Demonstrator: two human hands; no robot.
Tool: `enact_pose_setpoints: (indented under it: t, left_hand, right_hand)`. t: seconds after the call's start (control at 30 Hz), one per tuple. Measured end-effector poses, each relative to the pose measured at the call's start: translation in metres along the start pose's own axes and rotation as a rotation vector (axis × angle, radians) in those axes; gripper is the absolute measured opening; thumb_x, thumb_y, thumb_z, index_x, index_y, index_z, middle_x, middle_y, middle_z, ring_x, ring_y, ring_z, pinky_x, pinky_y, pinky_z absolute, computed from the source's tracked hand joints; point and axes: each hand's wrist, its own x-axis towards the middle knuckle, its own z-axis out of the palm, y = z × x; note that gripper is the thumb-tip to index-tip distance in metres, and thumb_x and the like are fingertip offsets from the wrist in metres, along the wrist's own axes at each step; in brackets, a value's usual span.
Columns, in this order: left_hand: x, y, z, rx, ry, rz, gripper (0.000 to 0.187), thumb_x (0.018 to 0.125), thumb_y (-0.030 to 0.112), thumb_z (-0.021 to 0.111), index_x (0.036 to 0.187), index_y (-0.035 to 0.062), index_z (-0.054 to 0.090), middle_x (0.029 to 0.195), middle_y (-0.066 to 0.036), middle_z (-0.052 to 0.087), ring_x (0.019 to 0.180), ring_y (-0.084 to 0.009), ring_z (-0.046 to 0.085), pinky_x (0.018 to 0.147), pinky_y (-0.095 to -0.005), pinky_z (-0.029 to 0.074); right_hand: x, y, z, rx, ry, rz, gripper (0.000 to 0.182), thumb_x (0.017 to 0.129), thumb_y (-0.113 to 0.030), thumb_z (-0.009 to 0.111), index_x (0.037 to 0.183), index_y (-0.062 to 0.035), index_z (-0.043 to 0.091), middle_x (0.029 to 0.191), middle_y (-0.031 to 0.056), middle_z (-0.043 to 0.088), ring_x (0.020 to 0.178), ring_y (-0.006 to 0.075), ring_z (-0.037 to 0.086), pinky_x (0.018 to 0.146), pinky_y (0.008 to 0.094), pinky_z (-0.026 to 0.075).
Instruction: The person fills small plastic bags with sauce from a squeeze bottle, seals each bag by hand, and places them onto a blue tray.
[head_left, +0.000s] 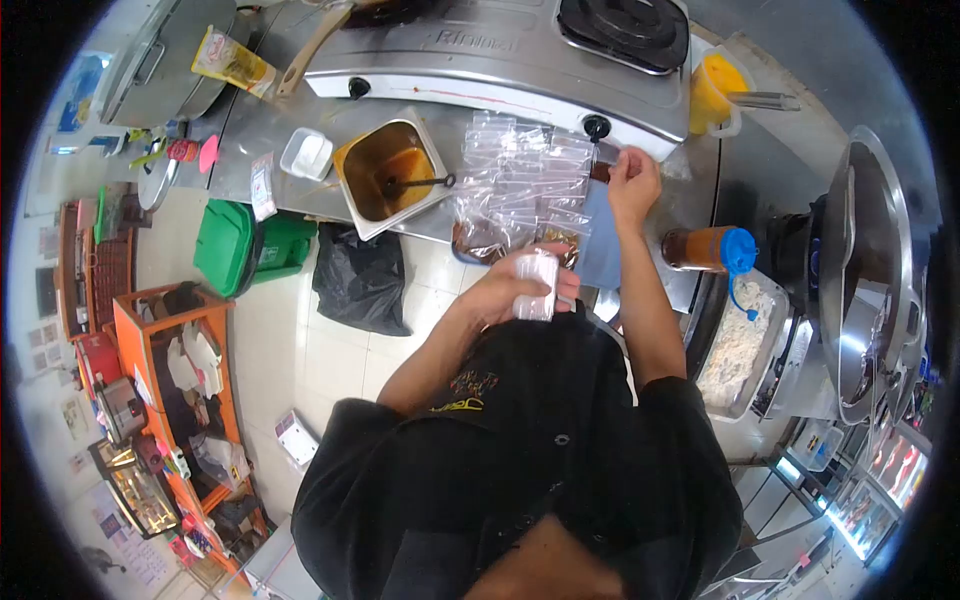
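Observation:
My left hand is wrapped round a stack of small clear plastic bags, held close to my chest. Up and to the right, my right hand has its fingers pinched together at the right edge of the laid-out bags; what they hold, if anything, is too small to tell. Rows of clear plastic packets overlap on the steel counter, some with brown contents at the lower end. Beside them lies a blue cloth.
A steel container of brown sauce with a ladle stands left of the packets. Behind is a gas stove. On the right are a blue-capped bottle and a tray of flour. A green bin stands lower left.

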Motion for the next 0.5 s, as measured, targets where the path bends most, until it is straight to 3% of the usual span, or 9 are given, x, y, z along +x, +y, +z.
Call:
enact_pose_setpoints:
  t: [0.1, 0.13, 0.2, 0.27, 0.33, 0.4, 0.47, 0.5]
  left_hand:
    - [0.005, 0.009, 0.011, -0.019, -0.003, -0.012, 0.068, 0.084, -0.007, 0.059, 0.147, 0.0016, 0.034, 0.116, -0.023, 0.064, 0.106, -0.0338, 0.067, 0.094, -0.0498, 0.056]
    - [0.007, 0.009, 0.012, -0.017, -0.002, -0.011, 0.068, 0.084, -0.007, 0.059, 0.147, 0.0016, 0.034, 0.116, -0.023, 0.064, 0.106, -0.0338, 0.067, 0.094, -0.0498, 0.056]
    - [0.01, 0.006, 0.015, 0.079, -0.038, 0.042, 0.069, 0.084, -0.006, 0.061, 0.147, 0.0024, 0.034, 0.114, -0.022, 0.065, 0.101, -0.0329, 0.068, 0.088, -0.047, 0.058]
    - [0.012, -0.001, 0.015, 0.142, -0.06, 0.07, 0.069, 0.085, -0.006, 0.061, 0.147, 0.003, 0.033, 0.109, -0.021, 0.065, 0.097, -0.0312, 0.069, 0.084, -0.0448, 0.058]
    - [0.021, -0.005, 0.013, 0.284, -0.119, 0.118, 0.078, 0.084, -0.007, 0.064, 0.15, 0.0065, 0.025, 0.103, -0.016, 0.062, 0.086, -0.0255, 0.069, 0.072, -0.0397, 0.057]
    - [0.021, -0.01, 0.02, 0.33, -0.136, 0.097, 0.082, 0.083, -0.008, 0.064, 0.151, 0.0077, 0.02, 0.105, -0.016, 0.061, 0.084, -0.025, 0.069, 0.071, -0.0393, 0.057]
    - [0.024, -0.013, 0.024, 0.447, -0.169, 0.06, 0.094, 0.083, -0.008, 0.067, 0.154, 0.0111, 0.006, 0.116, -0.017, 0.057, 0.082, -0.0251, 0.069, 0.067, -0.0366, 0.057]
    - [0.025, -0.015, 0.03, 0.447, -0.173, 0.055, 0.094, 0.083, -0.008, 0.067, 0.154, 0.0111, 0.006, 0.116, -0.017, 0.057, 0.082, -0.0251, 0.069, 0.067, -0.0366, 0.057]
  right_hand:
    - [-0.014, -0.022, -0.011, 0.122, 0.088, -0.041, 0.028, 0.093, -0.014, 0.068, 0.115, 0.0012, 0.06, 0.091, 0.0096, 0.06, 0.082, 0.0184, 0.067, 0.066, 0.0318, 0.055]
    - [-0.02, -0.028, -0.022, 0.344, -0.012, 0.042, 0.037, 0.092, -0.017, 0.071, 0.121, 0.0014, 0.056, 0.093, 0.0088, 0.06, 0.085, 0.0178, 0.065, 0.071, 0.0305, 0.054]
    - [-0.037, -0.047, -0.054, 0.507, -0.382, 0.033, 0.038, 0.088, -0.018, 0.075, 0.119, -0.0011, 0.06, 0.096, 0.0081, 0.062, 0.087, 0.0164, 0.063, 0.077, 0.0299, 0.051]
    - [-0.046, -0.103, -0.102, 0.242, -0.894, -0.054, 0.034, 0.085, -0.017, 0.078, 0.114, -0.0049, 0.065, 0.104, 0.0065, 0.064, 0.089, 0.0147, 0.06, 0.077, 0.0299, 0.048]
    - [-0.057, -0.108, -0.116, 0.222, -0.965, -0.125, 0.031, 0.084, -0.017, 0.078, 0.11, -0.006, 0.067, 0.102, 0.0055, 0.066, 0.086, 0.013, 0.06, 0.074, 0.0297, 0.047]
    - [-0.066, -0.109, -0.128, 0.197, -1.031, -0.2, 0.028, 0.082, -0.017, 0.079, 0.107, -0.0071, 0.069, 0.099, 0.0046, 0.067, 0.083, 0.0114, 0.06, 0.071, 0.0295, 0.046]
    - [-0.07, -0.108, -0.139, 0.115, -1.051, 0.061, 0.026, 0.081, -0.015, 0.08, 0.102, -0.0043, 0.07, 0.089, 0.0047, 0.069, 0.077, 0.0108, 0.059, 0.067, 0.0285, 0.046]
    - [-0.074, -0.105, -0.142, 0.115, -1.046, 0.066, 0.026, 0.081, -0.015, 0.08, 0.102, -0.0043, 0.07, 0.089, 0.0047, 0.069, 0.077, 0.0108, 0.059, 0.067, 0.0285, 0.046]
